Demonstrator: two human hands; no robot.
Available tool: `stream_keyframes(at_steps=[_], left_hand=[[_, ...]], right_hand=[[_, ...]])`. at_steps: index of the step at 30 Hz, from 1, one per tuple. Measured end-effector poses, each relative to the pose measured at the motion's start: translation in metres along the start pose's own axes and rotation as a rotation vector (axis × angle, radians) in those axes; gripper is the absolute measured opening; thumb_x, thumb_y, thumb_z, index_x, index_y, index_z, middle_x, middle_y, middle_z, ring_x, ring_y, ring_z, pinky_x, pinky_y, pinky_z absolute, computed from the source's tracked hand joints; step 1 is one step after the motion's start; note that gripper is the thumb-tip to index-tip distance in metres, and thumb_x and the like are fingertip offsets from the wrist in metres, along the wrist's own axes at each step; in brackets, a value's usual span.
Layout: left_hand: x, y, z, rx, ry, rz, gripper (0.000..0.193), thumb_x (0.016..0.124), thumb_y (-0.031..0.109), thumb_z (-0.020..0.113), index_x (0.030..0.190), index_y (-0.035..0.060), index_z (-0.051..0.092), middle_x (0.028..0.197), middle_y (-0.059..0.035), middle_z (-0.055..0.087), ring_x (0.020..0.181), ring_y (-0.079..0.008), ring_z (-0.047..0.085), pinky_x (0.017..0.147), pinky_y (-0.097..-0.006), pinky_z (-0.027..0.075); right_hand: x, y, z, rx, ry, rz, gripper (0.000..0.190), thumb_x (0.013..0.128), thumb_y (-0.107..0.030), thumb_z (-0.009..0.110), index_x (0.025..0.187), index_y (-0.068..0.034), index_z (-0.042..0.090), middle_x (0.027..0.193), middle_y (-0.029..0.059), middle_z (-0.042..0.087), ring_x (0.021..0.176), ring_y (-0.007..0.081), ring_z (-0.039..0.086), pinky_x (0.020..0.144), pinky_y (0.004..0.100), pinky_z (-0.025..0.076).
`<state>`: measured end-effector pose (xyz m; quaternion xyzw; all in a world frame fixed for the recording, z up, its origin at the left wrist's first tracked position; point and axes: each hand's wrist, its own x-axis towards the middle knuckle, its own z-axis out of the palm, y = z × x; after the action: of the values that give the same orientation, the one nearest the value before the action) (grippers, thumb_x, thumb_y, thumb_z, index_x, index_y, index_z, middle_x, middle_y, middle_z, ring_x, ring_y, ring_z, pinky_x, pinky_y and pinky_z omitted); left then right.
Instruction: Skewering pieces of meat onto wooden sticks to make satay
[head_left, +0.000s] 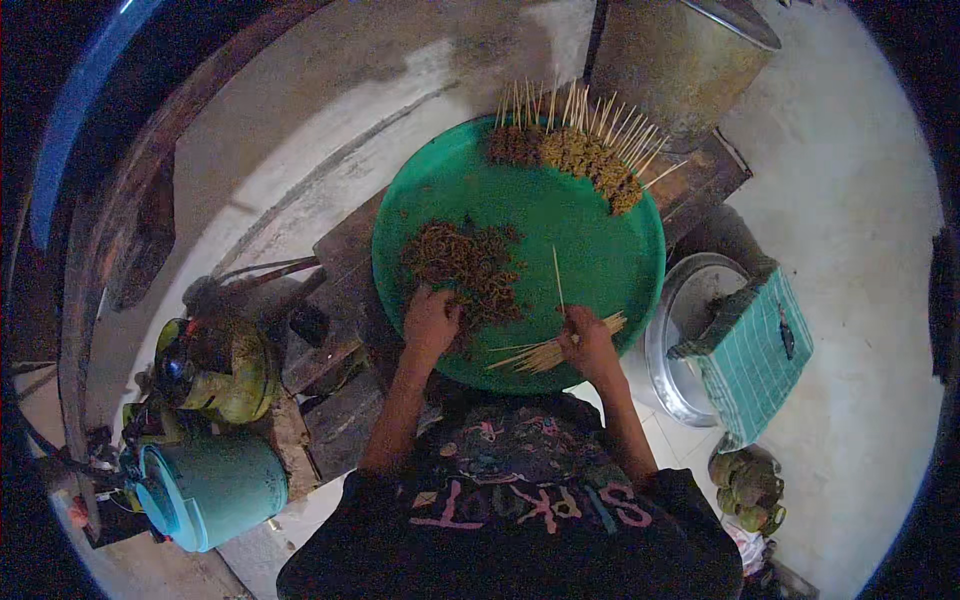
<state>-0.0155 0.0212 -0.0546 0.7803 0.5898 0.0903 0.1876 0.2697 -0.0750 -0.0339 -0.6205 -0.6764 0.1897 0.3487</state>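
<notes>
A round green plastic tray (540, 225) lies before me. On its left half is a loose pile of brown, sauce-coated pieces, probably meat (465, 262). My left hand (431, 322) is at the near edge of that pile, fingers curled down; whether it pinches a piece is hidden. Between its fingertips, my right hand (589, 341) holds one thin bamboo skewer (557, 274), which points away from me and looks bare. Under and beside this hand lies a bundle of bare skewers (536, 356). Loaded skewers (585, 157) line the far right rim, their bare ends sticking outward.
A large metal pot (667, 67) stands beyond the tray. To the right are an aluminium basin (697, 397), a box under a green checked cloth (761, 360) and several round green fruits (750, 487). On the left are a gas cylinder (247, 367) and a light-blue bucket (225, 487).
</notes>
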Motion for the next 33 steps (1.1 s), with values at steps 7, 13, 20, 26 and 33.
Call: stream_keyframes(at_steps=[7,13,20,26,33], left_hand=[[0.017,0.005,0.0,-0.043,-0.302,-0.104,0.046,0.077,0.018,0.069,0.12,0.0074,0.059,0.119,-0.0246,0.051,0.115,-0.0389,0.051,0.094,-0.0484,0.047],[0.044,-0.023,0.006,-0.052,0.111,-0.042,0.041,0.078,0.013,0.065,0.119,0.0062,0.06,0.124,-0.0236,0.05,0.119,-0.0407,0.048,0.091,-0.0462,0.05],[0.062,-0.047,0.012,0.073,0.097,-0.041,0.031,0.083,0.01,0.061,0.114,0.0065,0.064,0.119,-0.0226,0.059,0.116,-0.0365,0.054,0.09,-0.0451,0.05],[0.037,0.01,-0.041,-0.333,-0.036,0.129,0.019,0.09,0.015,0.061,0.101,0.0012,0.068,0.102,-0.0167,0.068,0.1,-0.0309,0.064,0.083,-0.0417,0.053],[0.034,0.022,-0.001,-1.576,0.021,-0.263,0.023,0.092,0.011,0.061,0.109,-0.0048,0.062,0.098,-0.0133,0.068,0.087,-0.0165,0.066,0.074,-0.0257,0.054]], right_hand=[[0.01,-0.019,0.005,0.076,-0.137,0.099,0.037,0.077,-0.003,0.059,0.114,0.001,0.056,0.084,0.0195,0.059,0.076,0.0337,0.06,0.067,0.0423,0.048],[0.006,-0.025,0.006,0.109,-0.113,0.166,0.036,0.078,-0.004,0.058,0.113,0.001,0.056,0.083,0.0196,0.058,0.074,0.0351,0.059,0.068,0.0405,0.048],[0.009,-0.028,0.011,0.137,-0.15,0.157,0.035,0.079,-0.003,0.056,0.114,0.001,0.055,0.085,0.0203,0.059,0.076,0.0386,0.058,0.069,0.0438,0.047],[0.008,-0.042,0.008,0.108,-0.216,0.221,0.03,0.084,-0.011,0.057,0.113,-0.003,0.055,0.094,0.0225,0.06,0.088,0.0434,0.059,0.073,0.0511,0.048],[0.008,-0.057,0.037,0.094,-0.213,0.261,0.019,0.088,-0.012,0.056,0.102,0.0,0.062,0.078,0.0269,0.06,0.076,0.0443,0.06,0.066,0.049,0.046]])
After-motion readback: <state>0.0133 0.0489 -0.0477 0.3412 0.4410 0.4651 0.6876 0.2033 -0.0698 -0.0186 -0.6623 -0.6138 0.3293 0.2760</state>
